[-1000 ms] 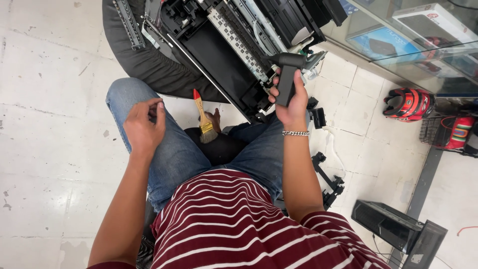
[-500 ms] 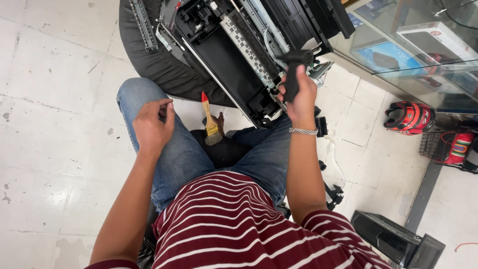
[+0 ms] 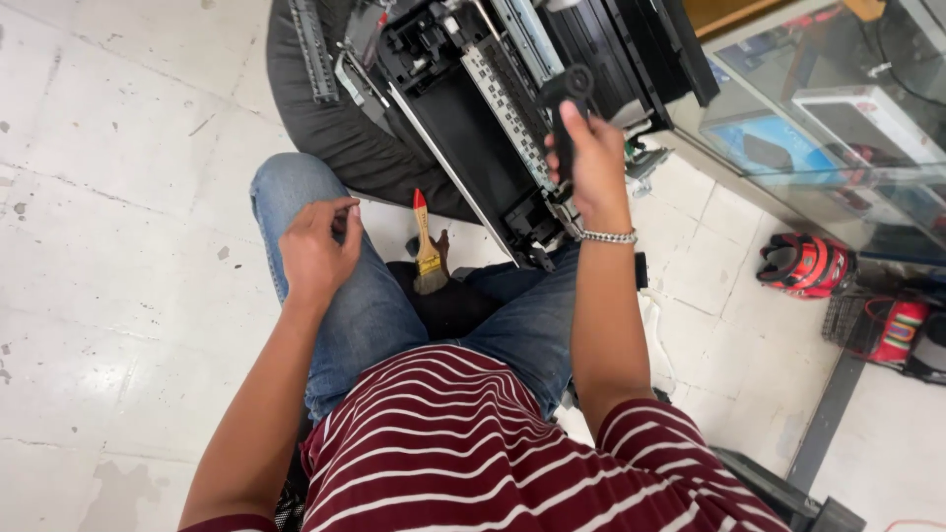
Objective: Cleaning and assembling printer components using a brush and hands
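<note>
**Right hand holds a black tool over the opened machine; left hand rests on the knee**

Right hand [image 3: 596, 163] is raised ahead of the body and clenched around the grip of a black handheld tool [image 3: 564, 99]; what kind of tool it is I cannot tell; its long axis runs up and away from the palm, the thicker dark head standing just past the fingertips and hanging over the opened machine [image 3: 493, 108]; the tool is in the right hand alone, so the left is the farther of the two, well apart across the lap.

Largest first: the opened machine, black, its covers off and its inner rails and perforated strips showing, lies on a dark round mat [image 3: 325, 138] on the pale tiled floor [image 3: 118, 197], tilted so that its long side runs from upper left down toward the right knee; the tool's head is above its right end, whether touching it or just clear I cannot tell.

Left hand [image 3: 315, 251] sits on the left knee of the blue jeans [image 3: 370, 310], fingers curled inward and lightly closed; whether it pinches some small thing is hidden.

Between the knees a small paintbrush [image 3: 426, 251] with a wooden handle and red tip lies on the floor, pointing toward the machine, nearer the left hand than the right.
</note>
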